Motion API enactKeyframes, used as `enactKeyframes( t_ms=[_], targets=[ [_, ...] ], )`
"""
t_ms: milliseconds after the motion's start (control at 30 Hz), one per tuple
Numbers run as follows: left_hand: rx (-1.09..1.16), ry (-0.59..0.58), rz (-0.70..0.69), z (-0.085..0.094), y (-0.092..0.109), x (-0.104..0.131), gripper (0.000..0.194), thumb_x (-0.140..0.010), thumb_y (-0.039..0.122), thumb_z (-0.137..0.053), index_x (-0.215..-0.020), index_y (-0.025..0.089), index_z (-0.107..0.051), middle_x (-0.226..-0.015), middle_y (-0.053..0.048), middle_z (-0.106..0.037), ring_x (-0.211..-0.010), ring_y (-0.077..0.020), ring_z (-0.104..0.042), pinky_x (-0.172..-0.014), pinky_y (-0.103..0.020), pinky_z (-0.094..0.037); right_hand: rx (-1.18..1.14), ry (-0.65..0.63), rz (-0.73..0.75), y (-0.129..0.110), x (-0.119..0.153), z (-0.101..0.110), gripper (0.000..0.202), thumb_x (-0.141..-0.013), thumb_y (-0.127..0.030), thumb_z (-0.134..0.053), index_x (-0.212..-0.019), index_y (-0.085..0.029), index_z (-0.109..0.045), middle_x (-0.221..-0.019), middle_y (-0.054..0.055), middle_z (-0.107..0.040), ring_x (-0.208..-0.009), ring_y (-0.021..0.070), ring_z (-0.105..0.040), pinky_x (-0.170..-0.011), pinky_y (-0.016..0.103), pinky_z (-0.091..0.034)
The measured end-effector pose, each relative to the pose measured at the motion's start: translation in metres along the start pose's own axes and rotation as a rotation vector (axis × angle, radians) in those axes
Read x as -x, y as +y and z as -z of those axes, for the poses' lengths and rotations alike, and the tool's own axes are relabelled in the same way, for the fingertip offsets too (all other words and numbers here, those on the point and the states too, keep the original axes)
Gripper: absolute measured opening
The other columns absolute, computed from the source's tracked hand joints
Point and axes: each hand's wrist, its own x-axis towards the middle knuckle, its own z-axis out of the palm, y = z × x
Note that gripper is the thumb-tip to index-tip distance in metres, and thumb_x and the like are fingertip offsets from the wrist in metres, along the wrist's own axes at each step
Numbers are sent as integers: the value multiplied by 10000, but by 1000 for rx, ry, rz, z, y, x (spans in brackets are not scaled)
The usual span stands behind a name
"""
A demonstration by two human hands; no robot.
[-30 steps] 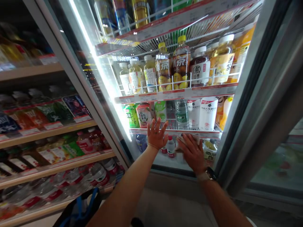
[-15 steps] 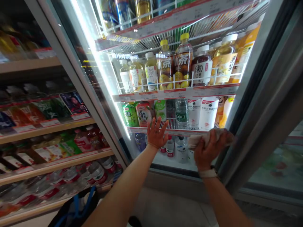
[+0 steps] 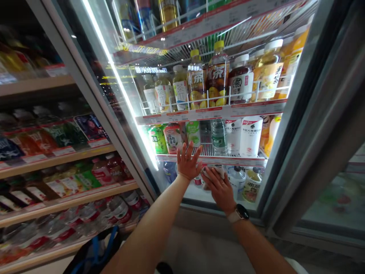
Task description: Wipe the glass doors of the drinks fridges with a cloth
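Fingers spread, my left hand (image 3: 188, 163) lies flat against the glass front of a lit drinks cooler (image 3: 211, 205), and nothing is in it. Just to its right, my right hand (image 3: 219, 187) presses a pale cloth (image 3: 220, 169) to the glass. The hand covers most of that cloth. A watch (image 3: 242, 211) is on my right wrist. Behind the glass near my hands are a green-labelled water bottle (image 3: 219, 139), white cartons (image 3: 251, 137) and a green carton (image 3: 193, 132).
Bottled teas (image 3: 218, 78) line the cooler shelf above. On the left, wooden shelves (image 3: 65, 160) hold several rows of bottles. A thick metal door frame (image 3: 308, 125) runs down the right. A dark bag with blue straps (image 3: 97, 251) is low at the left.
My right hand has swept left across the glass with the cloth, from near the right frame to beside my left hand. My left hand has stayed nearly in place.
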Motion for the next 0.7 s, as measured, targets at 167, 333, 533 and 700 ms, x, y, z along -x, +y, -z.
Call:
enactKeyframes(
  t_ms=[167, 333, 533, 700],
  targets=[
    [30, -6, 1, 1, 0, 0, 622, -904, 416, -452, -1499, 266, -345, -1579, -77, -316, -1487, -278, -209, -1208, -493, -144, 86, 108, -119, 39, -8, 26, 485, -911, -80, -453, -1347, -262, -561, -1430, 81, -549, -1423, 206, -373, -1223, 469, -96],
    [26, 11, -1, 2, 1, -2, 599, -915, 406, -415, -1492, 252, -363, -1559, -84, -360, -1489, -271, -199, -1209, -493, -147, 124, 368, -371, 79, -9, 46, 550, -904, -170, -458, -1453, -190, -438, -1553, 163, -352, -1451, 369, -279, -1149, 683, -157],
    [26, 1, 1, 1, 1, -2, 559, -908, 409, -428, -1443, 247, -451, -1528, -88, -415, -1489, -272, -201, -1207, -491, -152, 93, 478, -416, 73, -13, 41, 575, -893, -183, -490, -1462, -135, -422, -1565, 208, -302, -1448, 411, -258, -1124, 656, -271],
    [43, 49, -10, 3, 2, -5, 570, -914, 384, -417, -1464, 236, -417, -1556, -91, -366, -1495, -269, -179, -1207, -488, -155, 73, 344, -355, 36, -15, 17, 539, -896, -142, -451, -1431, -204, -464, -1558, 168, -334, -1441, 384, -294, -1089, 657, -325]
  ],
)
